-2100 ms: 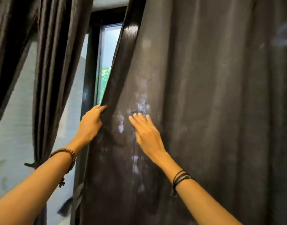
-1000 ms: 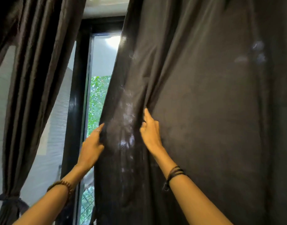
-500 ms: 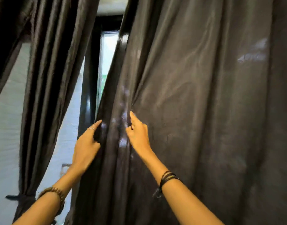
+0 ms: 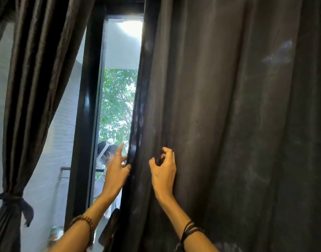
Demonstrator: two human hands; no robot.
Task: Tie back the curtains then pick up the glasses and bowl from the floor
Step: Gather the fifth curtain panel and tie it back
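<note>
A dark grey right curtain [image 4: 228,124] hangs loose and fills the right half of the view. My left hand [image 4: 117,170] grips its left edge, thumb in front and fingers behind the cloth. My right hand [image 4: 164,171] pinches a fold of the same curtain a little to the right. The left curtain [image 4: 38,88] is gathered and held by a dark knotted tie-back [image 4: 12,200] at the lower left. No glasses or bowl are in view.
A black window frame post [image 4: 87,115] stands between the two curtains. The glass strip [image 4: 118,106] beside it shows green trees and a reflection of a person. A pale brick wall [image 4: 59,142] lies behind the left curtain.
Both hands have bunched the right curtain's edge rightward, widening the gap at the window. My right hand went from flat on the cloth to pinching a fold.
</note>
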